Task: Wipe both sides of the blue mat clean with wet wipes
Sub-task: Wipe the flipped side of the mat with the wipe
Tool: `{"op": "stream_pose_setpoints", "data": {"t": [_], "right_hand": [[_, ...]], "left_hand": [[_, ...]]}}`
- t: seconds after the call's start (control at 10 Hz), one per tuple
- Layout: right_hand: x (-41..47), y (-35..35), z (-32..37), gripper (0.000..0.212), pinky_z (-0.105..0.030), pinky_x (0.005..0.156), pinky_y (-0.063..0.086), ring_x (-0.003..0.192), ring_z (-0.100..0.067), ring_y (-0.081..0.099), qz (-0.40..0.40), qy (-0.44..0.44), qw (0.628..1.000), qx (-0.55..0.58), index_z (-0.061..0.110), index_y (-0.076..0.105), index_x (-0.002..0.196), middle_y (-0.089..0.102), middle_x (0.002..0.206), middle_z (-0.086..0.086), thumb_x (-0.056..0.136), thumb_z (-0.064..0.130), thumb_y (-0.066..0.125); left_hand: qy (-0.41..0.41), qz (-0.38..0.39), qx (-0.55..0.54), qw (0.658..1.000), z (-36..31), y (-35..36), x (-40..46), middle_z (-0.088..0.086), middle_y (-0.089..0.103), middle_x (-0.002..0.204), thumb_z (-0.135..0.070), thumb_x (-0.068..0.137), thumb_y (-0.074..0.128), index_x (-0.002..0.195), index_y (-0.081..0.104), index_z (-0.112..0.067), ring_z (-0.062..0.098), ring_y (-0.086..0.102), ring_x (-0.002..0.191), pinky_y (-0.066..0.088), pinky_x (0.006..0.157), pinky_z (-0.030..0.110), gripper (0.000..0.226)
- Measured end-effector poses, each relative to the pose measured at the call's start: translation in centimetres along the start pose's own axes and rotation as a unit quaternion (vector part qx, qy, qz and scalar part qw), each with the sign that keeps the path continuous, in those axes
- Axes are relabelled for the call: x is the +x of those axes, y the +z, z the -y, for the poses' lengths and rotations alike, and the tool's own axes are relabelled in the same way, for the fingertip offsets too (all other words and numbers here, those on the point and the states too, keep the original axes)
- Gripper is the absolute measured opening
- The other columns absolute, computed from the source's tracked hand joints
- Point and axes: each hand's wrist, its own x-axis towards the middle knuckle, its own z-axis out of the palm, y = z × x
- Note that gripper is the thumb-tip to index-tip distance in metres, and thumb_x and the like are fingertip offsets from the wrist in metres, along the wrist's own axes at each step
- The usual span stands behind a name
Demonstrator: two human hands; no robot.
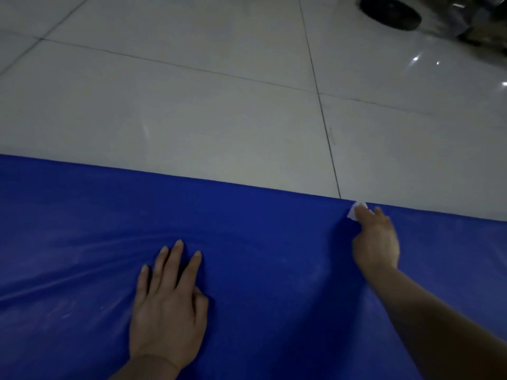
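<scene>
Blue and a little shiny, the mat (260, 256) lies spread on the floor (192, 105) and fills the whole lower part of the view; its far edge runs in a slant from the left side down to the right. The floor is made of big pale grey tiles with thin dark joints. The person's two hands are well apart on the mat. The left hand (168, 305) lies flat on it with straight, slightly spread fingers, palm down, and soft wrinkles in the mat run out from this hand toward the left. The right hand (375, 239) is stretched forward to the far edge of the mat, just where a tile joint meets it, and it holds a small white wet wipe (355, 211) under its fingers, pressed on the mat; only a crumpled corner of the wipe shows. Pale dusty smears are seen on the mat. Far at the top right stands a dark round object (389, 12), blurred.
</scene>
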Motion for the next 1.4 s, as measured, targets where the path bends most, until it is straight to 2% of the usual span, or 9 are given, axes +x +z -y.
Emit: {"op": "stream_pose_setpoints", "data": {"t": [0.2, 0.4, 0.5, 0.6, 0.9, 1.0, 1.1, 1.2, 1.4], "right_hand": [[-7.8, 3.5, 6.7, 0.069, -0.024, 0.114, 0.019, 0.143, -0.02, 0.023, 0.09, -0.272, 0.956, 0.069, 0.01, 0.031, 0.147, 0.028, 0.153, -0.001, 0.083, -0.011, 0.044], [-4.9, -0.5, -2.7, 0.075, -0.034, 0.101, 0.039, 0.128, -0.026, 0.046, 0.029, -0.026, 0.996, 0.08, 0.015, 0.047, 0.139, 0.048, 0.141, -0.005, 0.075, -0.024, 0.044], [-5.4, 0.1, 1.4, 0.047, -0.03, 0.096, 0.042, 0.102, 0.006, 0.049, 0.007, 0.032, 0.981, 0.191, 0.04, 0.049, 0.122, 0.052, 0.118, 0.011, 0.093, 0.004, 0.05], [-8.5, 2.8, 6.4, 0.065, -0.027, 0.116, 0.018, 0.121, 0.015, 0.025, 0.088, -0.188, 0.959, 0.192, 0.039, 0.038, 0.133, 0.029, 0.129, 0.024, 0.088, -0.007, 0.045], [-7.4, 1.0, -0.9, 0.064, -0.039, 0.116, 0.021, 0.143, -0.03, 0.018, 0.055, -0.011, 0.997, -0.05, 0.005, 0.018, 0.15, 0.006, 0.158, -0.013, 0.089, -0.003, 0.037], [-12.0, 3.3, 5.3, 0.072, -0.043, 0.119, 0.003, 0.145, -0.037, -0.002, 0.134, -0.146, 0.979, -0.055, -0.014, -0.016, 0.139, -0.013, 0.155, -0.022, 0.092, 0.005, 0.034], [-15.2, 5.6, 6.3, 0.094, -0.03, 0.118, 0.007, 0.143, -0.02, 0.019, 0.137, -0.211, 0.964, 0.088, 0.001, 0.01, 0.148, 0.03, 0.153, -0.005, 0.071, 0.003, 0.062], [-13.1, 3.4, 1.9, 0.058, -0.019, 0.117, 0.0, 0.14, -0.01, 0.015, 0.065, -0.108, 0.992, 0.025, 0.018, 0.022, 0.144, 0.044, 0.139, 0.007, 0.088, 0.019, 0.038], [-15.2, 3.1, 6.2, 0.055, -0.024, 0.112, 0.024, 0.138, -0.015, 0.03, 0.057, -0.064, 0.987, 0.133, 0.026, 0.03, 0.146, 0.033, 0.151, 0.003, 0.092, 0.016, 0.033]], "left_hand": [[-0.003, -0.012, 0.008, 1.0, -0.2, -0.2, 0.1, 0.01, 0.045, 0.146, -0.033, 0.082, 0.03, 0.131, 0.058, -0.015, 0.027, 0.036, 0.135, 0.018, 0.11, 0.045, 0.059], [0.005, -0.027, 0.021, 0.999, -0.1, 0.2, 0.0, 0.013, 0.045, 0.145, -0.032, 0.083, 0.03, 0.131, 0.059, -0.014, 0.028, 0.036, 0.134, 0.019, 0.109, 0.045, 0.058], [0.004, -0.028, 0.021, 0.999, -0.2, 0.2, -0.1, 0.013, 0.045, 0.146, -0.032, 0.083, 0.029, 0.132, 0.058, -0.013, 0.028, 0.036, 0.134, 0.018, 0.11, 0.045, 0.059], [-0.002, -0.025, 0.018, 1.0, -0.4, 0.0, -0.1, 0.012, 0.044, 0.146, -0.032, 0.083, 0.029, 0.132, 0.057, -0.013, 0.029, 0.037, 0.135, 0.018, 0.11, 0.045, 0.06], [0.009, -0.032, 0.04, 0.999, -0.1, 0.4, 0.2, 0.015, 0.043, 0.146, -0.031, 0.085, 0.028, 0.133, 0.055, -0.012, 0.031, 0.036, 0.134, 0.017, 0.109, 0.046, 0.059], [0.009, -0.038, 0.042, 0.998, -0.2, 0.3, 0.1, 0.015, 0.043, 0.146, -0.031, 0.084, 0.028, 0.133, 0.056, -0.012, 0.031, 0.036, 0.135, 0.017, 0.109, 0.046, 0.059], [0.007, -0.042, 0.042, 0.998, -0.3, 0.3, 0.2, 0.015, 0.042, 0.147, -0.031, 0.085, 0.027, 0.134, 0.055, -0.012, 0.03, 0.034, 0.136, 0.018, 0.11, 0.047, 0.06], [0.01, -0.045, 0.036, 0.998, -0.2, 0.4, 0.3, 0.015, 0.041, 0.148, -0.032, 0.085, 0.026, 0.135, 0.054, -0.013, 0.031, 0.034, 0.136, 0.016, 0.11, 0.046, 0.06], [0.004, -0.029, 0.018, 0.999, -0.1, 0.5, 0.1, 0.014, 0.039, 0.149, -0.033, 0.086, 0.024, 0.137, 0.052, -0.013, 0.031, 0.033, 0.137, 0.022, 0.111, 0.051, 0.062]]}}
